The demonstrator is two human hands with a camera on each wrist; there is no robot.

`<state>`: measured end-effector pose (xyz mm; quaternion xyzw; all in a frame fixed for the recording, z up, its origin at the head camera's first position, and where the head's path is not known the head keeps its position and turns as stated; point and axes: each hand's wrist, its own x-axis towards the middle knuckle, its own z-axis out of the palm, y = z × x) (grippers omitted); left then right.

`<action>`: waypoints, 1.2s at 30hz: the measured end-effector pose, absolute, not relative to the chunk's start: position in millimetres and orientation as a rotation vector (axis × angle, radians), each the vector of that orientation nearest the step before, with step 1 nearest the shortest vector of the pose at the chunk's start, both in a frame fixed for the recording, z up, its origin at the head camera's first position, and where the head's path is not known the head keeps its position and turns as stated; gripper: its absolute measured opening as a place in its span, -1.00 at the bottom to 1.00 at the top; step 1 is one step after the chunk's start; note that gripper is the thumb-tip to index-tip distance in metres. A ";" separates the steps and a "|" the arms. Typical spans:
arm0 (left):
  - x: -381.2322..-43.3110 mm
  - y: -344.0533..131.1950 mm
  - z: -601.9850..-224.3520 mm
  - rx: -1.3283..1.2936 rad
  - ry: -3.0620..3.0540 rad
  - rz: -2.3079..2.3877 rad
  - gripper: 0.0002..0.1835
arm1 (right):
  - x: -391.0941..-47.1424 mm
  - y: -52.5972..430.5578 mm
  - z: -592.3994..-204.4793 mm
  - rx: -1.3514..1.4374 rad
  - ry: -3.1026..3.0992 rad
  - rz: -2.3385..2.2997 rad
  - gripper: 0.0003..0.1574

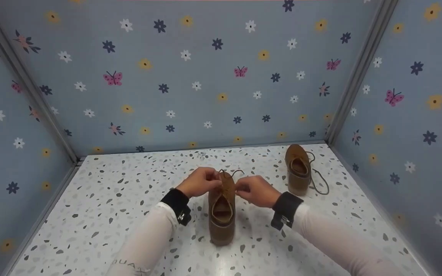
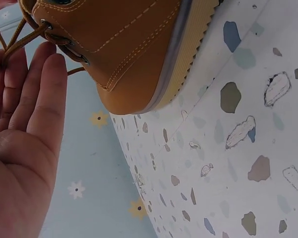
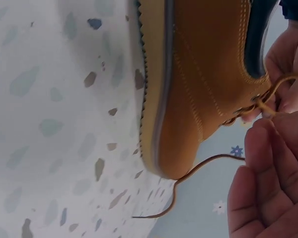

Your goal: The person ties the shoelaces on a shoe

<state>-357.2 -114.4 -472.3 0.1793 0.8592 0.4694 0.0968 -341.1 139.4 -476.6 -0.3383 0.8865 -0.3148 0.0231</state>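
A tan lace-up shoe (image 1: 222, 230) stands on the speckled table, toe pointing away from me, between my hands. At its lacing, my left hand (image 1: 201, 182) pinches a brown shoelace (image 2: 27, 40) between thumb and fingers, the other fingers nearly straight. My right hand (image 1: 258, 190) pinches the lace on the other side, close to the eyelets; its fingertips (image 3: 260, 144) are bent. A loose lace end (image 3: 175, 196) hangs past the toe onto the table. In the head view the hands partly hide the knot area.
A second tan shoe (image 1: 298, 184) stands at the back right, its untied lace (image 1: 322, 180) trailing to the right. Flower-patterned panels (image 1: 205, 76) enclose the white speckled table (image 1: 129, 222) at the back and both sides.
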 end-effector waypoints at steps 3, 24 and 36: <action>-356.9 -113.1 -473.9 0.527 2.529 1.408 -0.90 | -348.3 144.7 -480.7 -0.979 2.764 -0.947 -0.85; -356.9 -109.0 -482.7 0.561 2.438 1.441 -0.92 | -387.1 128.8 -502.2 -0.655 2.579 -1.059 -0.53; -358.3 -109.6 -485.6 0.584 2.433 1.419 -0.94 | -392.8 123.6 -515.6 -0.408 2.418 -1.221 -0.55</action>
